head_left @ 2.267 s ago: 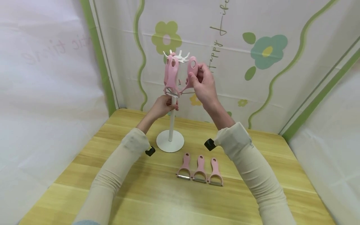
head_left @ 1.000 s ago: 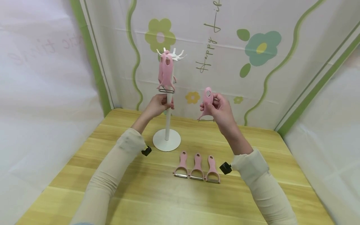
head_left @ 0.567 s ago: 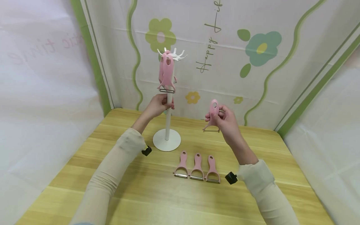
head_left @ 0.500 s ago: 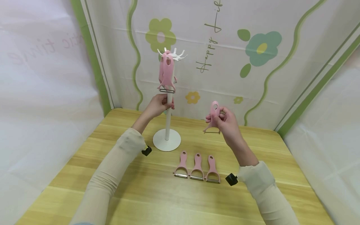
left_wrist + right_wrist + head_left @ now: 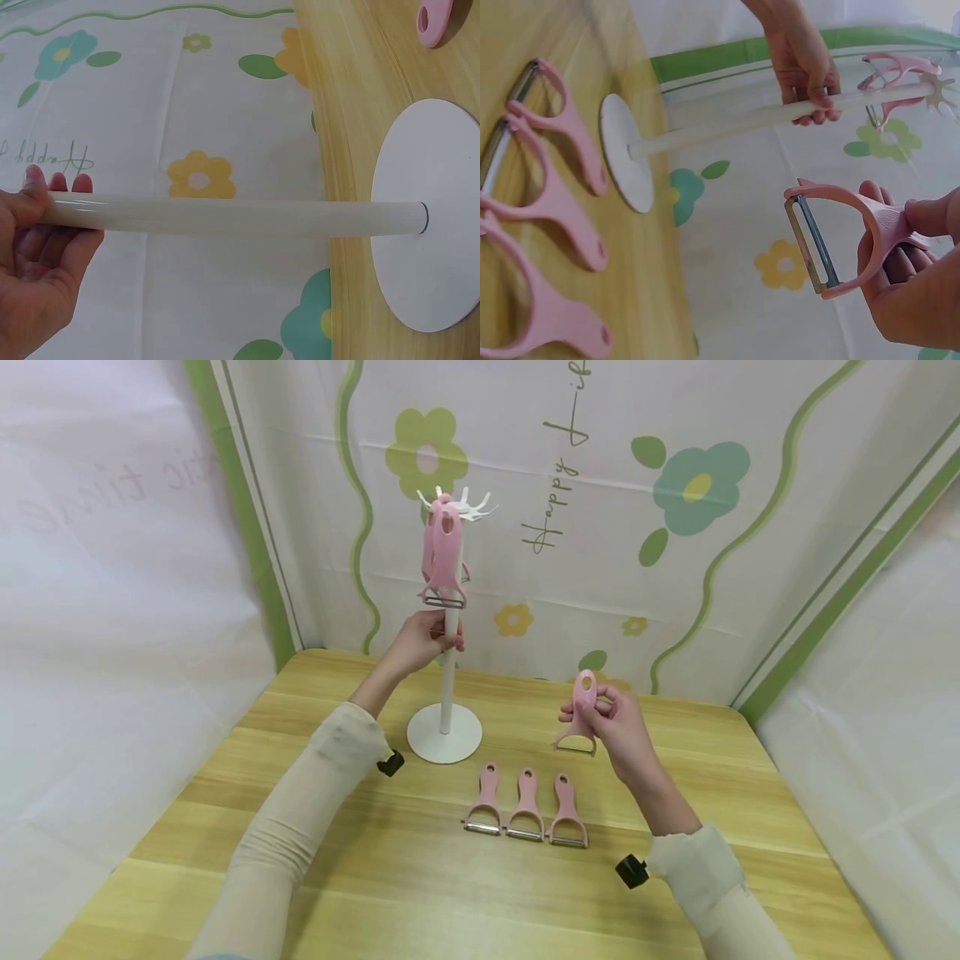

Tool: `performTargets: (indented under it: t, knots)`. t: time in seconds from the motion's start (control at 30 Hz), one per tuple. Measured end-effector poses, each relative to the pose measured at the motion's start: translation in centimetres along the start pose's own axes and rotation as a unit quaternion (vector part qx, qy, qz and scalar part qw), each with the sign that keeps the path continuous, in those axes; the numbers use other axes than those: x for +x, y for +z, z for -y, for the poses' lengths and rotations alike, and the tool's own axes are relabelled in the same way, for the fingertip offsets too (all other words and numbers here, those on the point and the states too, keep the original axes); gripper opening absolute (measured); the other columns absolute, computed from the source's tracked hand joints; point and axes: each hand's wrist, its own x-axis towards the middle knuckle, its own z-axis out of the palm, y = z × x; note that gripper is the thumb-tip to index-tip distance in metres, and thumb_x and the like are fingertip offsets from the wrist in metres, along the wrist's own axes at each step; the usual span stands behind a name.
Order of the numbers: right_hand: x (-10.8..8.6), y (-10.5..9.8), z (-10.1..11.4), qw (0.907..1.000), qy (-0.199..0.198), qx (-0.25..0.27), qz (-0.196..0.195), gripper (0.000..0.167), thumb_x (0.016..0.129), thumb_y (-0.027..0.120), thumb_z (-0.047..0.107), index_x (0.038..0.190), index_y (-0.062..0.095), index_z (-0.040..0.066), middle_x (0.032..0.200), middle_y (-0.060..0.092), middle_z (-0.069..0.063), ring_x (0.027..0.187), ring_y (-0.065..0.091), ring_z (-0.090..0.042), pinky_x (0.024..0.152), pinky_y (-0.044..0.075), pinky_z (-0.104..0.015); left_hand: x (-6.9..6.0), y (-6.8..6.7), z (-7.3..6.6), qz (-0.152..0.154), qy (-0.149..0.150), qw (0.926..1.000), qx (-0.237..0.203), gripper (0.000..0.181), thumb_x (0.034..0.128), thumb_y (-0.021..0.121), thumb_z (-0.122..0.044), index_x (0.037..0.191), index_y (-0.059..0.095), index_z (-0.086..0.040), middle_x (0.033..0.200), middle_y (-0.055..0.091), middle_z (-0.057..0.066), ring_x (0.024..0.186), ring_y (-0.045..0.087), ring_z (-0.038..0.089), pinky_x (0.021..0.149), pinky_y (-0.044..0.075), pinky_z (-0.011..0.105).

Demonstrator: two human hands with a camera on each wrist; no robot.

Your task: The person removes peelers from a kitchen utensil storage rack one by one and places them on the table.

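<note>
My left hand (image 5: 417, 642) grips the white pole of a hook stand (image 5: 447, 681) just under its hanging peelers; the left wrist view shows fingers and thumb round the pole (image 5: 225, 216). Pink peelers (image 5: 447, 556) hang from the stand's hooks, overlapping, so part of them is hidden. In my right hand (image 5: 619, 732) a pink peeler (image 5: 583, 703) is pinched by the handle, blade end down, above the table. The right wrist view shows its blade (image 5: 814, 244) facing away from the palm. Below that hand, three pink peelers (image 5: 527, 806) lie side by side on the table.
The stand's round white base (image 5: 427, 745) rests on the wooden table (image 5: 420, 893). Several bare white hooks (image 5: 480, 510) spread from the top. A white flower-printed curtain (image 5: 600, 568) rises behind the table, with more white cloth at both sides.
My right hand has carried its peeler away from the stand's top, rightward and down toward the table. My left hand keeps its grip on the pole. The lying peelers are unmoved.
</note>
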Motion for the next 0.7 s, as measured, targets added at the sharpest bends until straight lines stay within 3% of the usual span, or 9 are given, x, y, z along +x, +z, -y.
performTargets:
  t: [0.4,0.7]
  knots:
    - [-2.3,-1.9,-3.2,0.9974,0.066,-0.022,-0.020,0.023,0.104,0.053,0.011,0.115,0.044,-0.007,0.089,0.076,0.006,0.086,0.074,-0.005,0.079,0.059,-0.020,0.0,0.1,-0.1,-0.002,-0.003,1.0000,-0.004,0.008,0.0972,0.063,-0.007,0.100,0.067,-0.001,0.096,0.074,0.015,0.095,0.072,0.027,0.081,0.056,0.034]
    - [-4.1,-3.5,-5.2,0.9924,0.108,-0.051,-0.031,0.030,0.104,0.052,0.011,0.122,0.041,-0.011,0.095,0.076,-0.002,0.086,0.074,-0.005,0.079,0.059,-0.021,0.1,0.2,0.2,-0.007,0.009,0.9999,-0.003,0.006,0.0960,0.066,-0.010,0.096,0.065,-0.004,0.093,0.074,0.014,0.091,0.071,0.025,0.076,0.055,0.031]
